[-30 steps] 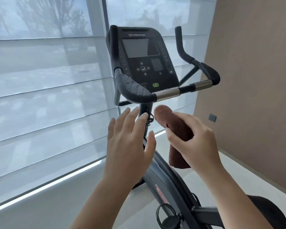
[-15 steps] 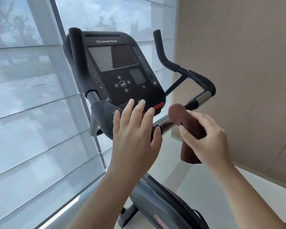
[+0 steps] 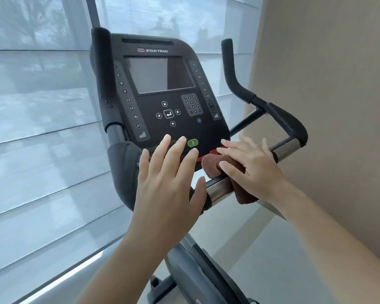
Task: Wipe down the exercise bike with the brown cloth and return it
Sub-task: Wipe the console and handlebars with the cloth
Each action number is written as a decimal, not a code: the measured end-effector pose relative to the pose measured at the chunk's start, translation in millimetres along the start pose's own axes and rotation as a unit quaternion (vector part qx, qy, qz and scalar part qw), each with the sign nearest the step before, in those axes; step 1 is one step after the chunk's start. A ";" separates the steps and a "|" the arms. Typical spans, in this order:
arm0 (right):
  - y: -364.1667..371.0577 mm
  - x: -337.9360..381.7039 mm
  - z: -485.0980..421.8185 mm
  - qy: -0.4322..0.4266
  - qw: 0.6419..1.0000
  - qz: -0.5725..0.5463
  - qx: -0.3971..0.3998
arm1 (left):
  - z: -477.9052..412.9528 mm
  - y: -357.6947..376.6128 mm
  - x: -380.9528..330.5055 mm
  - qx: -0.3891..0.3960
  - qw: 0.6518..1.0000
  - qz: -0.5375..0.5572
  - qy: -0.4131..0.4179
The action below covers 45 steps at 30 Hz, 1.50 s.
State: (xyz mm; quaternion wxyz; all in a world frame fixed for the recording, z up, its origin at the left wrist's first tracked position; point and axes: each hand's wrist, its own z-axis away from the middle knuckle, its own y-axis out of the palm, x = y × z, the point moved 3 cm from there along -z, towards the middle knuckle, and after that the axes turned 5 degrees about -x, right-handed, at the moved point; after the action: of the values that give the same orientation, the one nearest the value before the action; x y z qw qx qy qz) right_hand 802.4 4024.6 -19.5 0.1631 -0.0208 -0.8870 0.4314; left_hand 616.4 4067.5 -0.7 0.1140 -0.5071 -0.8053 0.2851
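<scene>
Brown cloth held against handlebar by right hand; left hand spread.

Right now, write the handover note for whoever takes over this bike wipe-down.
Hands: left hand open, fingers straight, in front of the lower edge of the console; contact unclear. The right hand holds the brown cloth against the chrome handlebar.
Done: cloth is on the exercise bike; how much is wiped cannot be told.
Left: wipe handlebar, console and the rest; return the cloth.
</scene>
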 end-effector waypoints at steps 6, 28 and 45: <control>3.4 26.1 17.1 -0.051 0.991 -0.081 -0.094 | 5.3 3.7 -5.9 -0.003 1.000 -0.012 -0.025; 8.9 -36.7 15.2 -0.065 0.972 -0.084 -0.212 | 12.6 24.5 -44.5 0.003 0.997 -0.047 -0.063; -3.0 -55.3 -2.0 -0.106 0.984 -0.087 -0.115 | 8.2 39.4 -52.9 0.017 0.996 -0.063 -0.061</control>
State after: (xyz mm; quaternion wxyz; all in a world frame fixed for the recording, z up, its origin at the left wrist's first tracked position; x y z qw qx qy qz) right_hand 855.7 4014.5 -31.1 0.1012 0.0838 -0.9415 0.3102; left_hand 666.4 4030.8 -24.4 0.0915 -0.4350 -0.8362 0.3213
